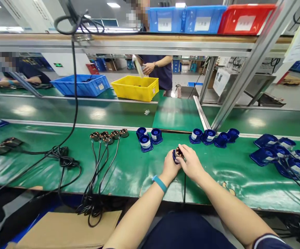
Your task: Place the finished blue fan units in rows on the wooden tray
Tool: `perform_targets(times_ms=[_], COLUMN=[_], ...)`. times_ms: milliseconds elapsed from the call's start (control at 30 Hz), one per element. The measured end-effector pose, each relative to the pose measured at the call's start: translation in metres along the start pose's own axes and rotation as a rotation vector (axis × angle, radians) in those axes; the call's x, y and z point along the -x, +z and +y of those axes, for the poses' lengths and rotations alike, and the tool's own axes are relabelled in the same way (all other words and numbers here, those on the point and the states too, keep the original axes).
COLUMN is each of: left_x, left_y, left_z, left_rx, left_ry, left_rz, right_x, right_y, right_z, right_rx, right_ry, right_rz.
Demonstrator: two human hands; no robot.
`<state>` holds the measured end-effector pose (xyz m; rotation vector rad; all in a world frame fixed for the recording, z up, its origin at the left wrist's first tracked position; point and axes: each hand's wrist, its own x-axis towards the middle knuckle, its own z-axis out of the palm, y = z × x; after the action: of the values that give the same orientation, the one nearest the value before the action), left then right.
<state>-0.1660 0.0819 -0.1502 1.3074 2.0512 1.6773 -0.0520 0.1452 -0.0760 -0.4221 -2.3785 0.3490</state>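
Note:
My left hand (170, 166), with a teal band at the wrist, is wrapped round a dark blue plastic housing (175, 157) above the green mat. My right hand (191, 163) grips a round copper-wound stator (178, 152) at the housing's mouth; how deep it sits is hidden by my fingers. A black cable (184, 188) hangs below my hands over the bench edge. Beyond them stand three blue housings (146, 142) to the left and several more (209, 137) to the right. Further left, several stators (108, 139) lie with cables trailing off the edge.
Blue housings with cables (282, 154) cluster at the far right. A tangled black cable (64, 157) hangs down on the left. Behind are a blue bin (81, 86), a yellow bin (137, 90) and a metal post (235, 93). A co-worker (164, 71) stands opposite.

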Motion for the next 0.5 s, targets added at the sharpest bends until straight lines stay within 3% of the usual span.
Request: perform_targets(times_ms=[100, 200, 300, 400, 433, 500], left_x=[-0.005, -0.011, 0.007, 0.061, 0.085, 0.131], left_y=[0.001, 0.002, -0.006, -0.028, -0.036, -0.05], left_z=[0.002, 0.007, 0.019, 0.032, 0.035, 0.038], left_rx=[-0.02, -0.004, -0.032, -0.046, -0.015, 0.027], left_ry=[0.003, 0.018, -0.009, 0.004, 0.025, 0.006], left_rz=[-0.009, -0.05, 0.047, 0.153, 0.096, -0.141], right_x=[-0.014, -0.018, -0.003, 0.023, 0.031, 0.042], right_y=[-0.003, -0.009, -0.012, -0.012, -0.012, -0.008], right_z=[-0.002, -0.002, 0.011, 0.033, 0.039, 0.046], right_rx=[0.136, 0.182, 0.07, -0.085, -0.11, -0.111], right_ry=[0.057, 0.043, 0.093, 0.218, 0.222, 0.15], right_rz=[-0.274, -0.399, -0.294, -0.019, 0.031, 0.013])
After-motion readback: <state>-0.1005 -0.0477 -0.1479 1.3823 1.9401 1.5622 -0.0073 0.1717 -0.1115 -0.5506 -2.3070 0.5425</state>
